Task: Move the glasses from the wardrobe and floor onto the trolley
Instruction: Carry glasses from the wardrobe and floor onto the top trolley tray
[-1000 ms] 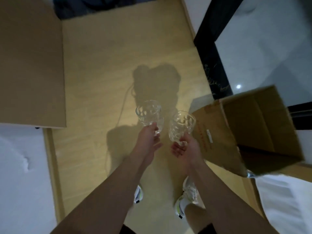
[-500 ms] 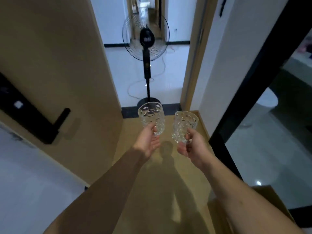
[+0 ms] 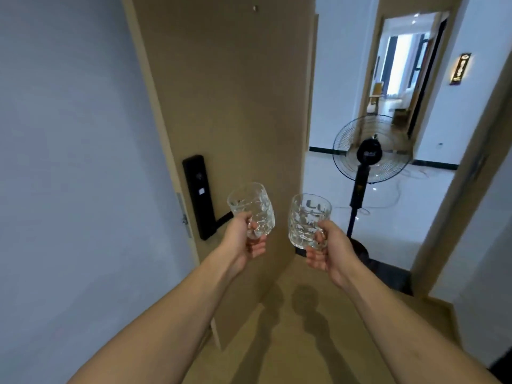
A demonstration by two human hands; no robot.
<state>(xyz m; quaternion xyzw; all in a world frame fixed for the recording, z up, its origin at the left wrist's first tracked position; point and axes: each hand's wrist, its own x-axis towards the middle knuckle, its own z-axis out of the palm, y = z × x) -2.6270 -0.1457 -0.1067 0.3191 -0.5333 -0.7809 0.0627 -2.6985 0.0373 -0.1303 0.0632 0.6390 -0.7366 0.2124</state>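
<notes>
From the head view, the person holds 2 clear bumpy glasses up in front of them. The left hand (image 3: 243, 239) grips the left glass (image 3: 253, 207) near its bottom, with fingers curled around it. The right hand (image 3: 331, 249) grips the right glass (image 3: 309, 220) the same way. The glasses sit near each other but do not touch. A tan door (image 3: 230, 106) with a black lock (image 3: 201, 196) stands open behind them. A black standing fan (image 3: 370, 159) waits on the shiny white floor past the doorway.
</notes>
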